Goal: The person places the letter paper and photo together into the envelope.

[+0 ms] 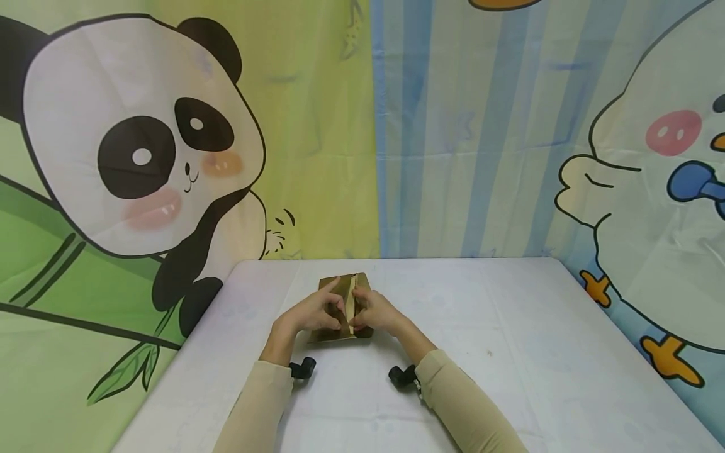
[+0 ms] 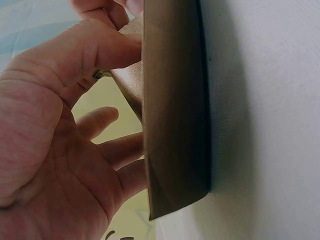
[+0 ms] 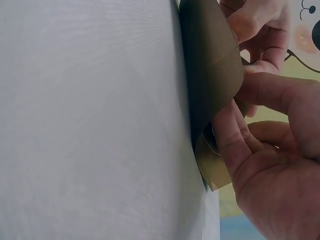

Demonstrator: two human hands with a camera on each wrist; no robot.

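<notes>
A gold-brown folded piece, looking like stiff paper or thin card, lies on the white table with a paler strip along its middle. My left hand pinches near that strip with thumb and a curled finger, while other fingers stretch over the piece. From the right, my right hand pinches the strip's other side. In the left wrist view, the left thumb meets the upright brown side. The right wrist view shows right fingers tucked beneath a curved flap, thumb on its edge. Some fingertips are hidden.
The white-covered table extends around both hands. Behind it hang a panda-printed curtain and a blue-striped curtain. Black wrist cameras sit below the hands, by the beige sleeves.
</notes>
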